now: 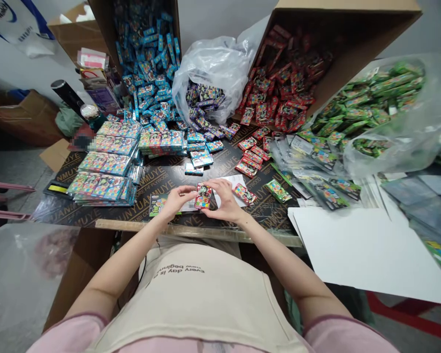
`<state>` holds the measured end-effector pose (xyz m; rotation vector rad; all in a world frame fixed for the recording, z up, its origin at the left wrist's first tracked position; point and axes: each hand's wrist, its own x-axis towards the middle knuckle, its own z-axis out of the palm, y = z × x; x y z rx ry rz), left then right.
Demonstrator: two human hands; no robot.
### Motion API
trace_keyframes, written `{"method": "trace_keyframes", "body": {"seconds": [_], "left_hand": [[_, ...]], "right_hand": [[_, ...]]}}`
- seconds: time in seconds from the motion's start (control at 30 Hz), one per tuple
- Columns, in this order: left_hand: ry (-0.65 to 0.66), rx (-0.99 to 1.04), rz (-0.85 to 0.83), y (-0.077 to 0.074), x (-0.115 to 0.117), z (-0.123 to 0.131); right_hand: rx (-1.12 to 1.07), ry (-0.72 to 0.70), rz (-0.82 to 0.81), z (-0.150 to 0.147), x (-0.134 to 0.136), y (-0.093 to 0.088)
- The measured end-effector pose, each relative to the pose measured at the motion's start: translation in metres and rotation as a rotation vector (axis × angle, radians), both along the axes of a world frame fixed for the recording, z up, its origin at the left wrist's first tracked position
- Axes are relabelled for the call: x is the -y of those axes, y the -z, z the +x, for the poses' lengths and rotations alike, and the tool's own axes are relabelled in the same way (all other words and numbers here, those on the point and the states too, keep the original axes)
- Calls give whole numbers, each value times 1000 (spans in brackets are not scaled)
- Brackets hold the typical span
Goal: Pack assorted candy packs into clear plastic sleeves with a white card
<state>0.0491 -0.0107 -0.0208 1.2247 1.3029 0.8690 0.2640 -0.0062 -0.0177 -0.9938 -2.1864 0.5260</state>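
In the head view, a small red printed box (203,197) is held between my two hands at the front of the table. My left hand (178,200) pinches its left edge with the fingertips. Curved around the box's right side, my right hand (226,198) grips it with thumb and fingers. Under my left hand lies a printed card sleeve (158,203), partly covered. Just right of my right hand, a second red packet (244,194) rests on a white paper (238,179). Farther right lies a green packet (278,191).
Stacks of filled clear packs (103,181) stand at left. Behind are loose blue boxes (147,93), a plastic bag (209,54) of purple ones, and a carton (353,14) of red ones. Clear sleeves (316,166), green packets (382,93) and white card (353,250) lie right.
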Motion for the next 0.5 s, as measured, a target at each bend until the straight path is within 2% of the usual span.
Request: {"method": "trace_keyframes", "body": {"seconds": [0.1, 0.17, 0.2, 0.33, 0.5], "left_hand": [[228, -528, 333, 11, 2, -24], [376, -789, 392, 21, 4, -37], [414, -853, 399, 25, 4, -41], [390, -820, 455, 32, 7, -44], [373, -647, 452, 21, 9, -42]], "right_hand": [[55, 106, 49, 10, -5, 8], [105, 118, 64, 15, -6, 15], [135, 111, 65, 16, -6, 19], [196, 60, 6, 12, -1, 27], [98, -40, -118, 11, -1, 22]]}}
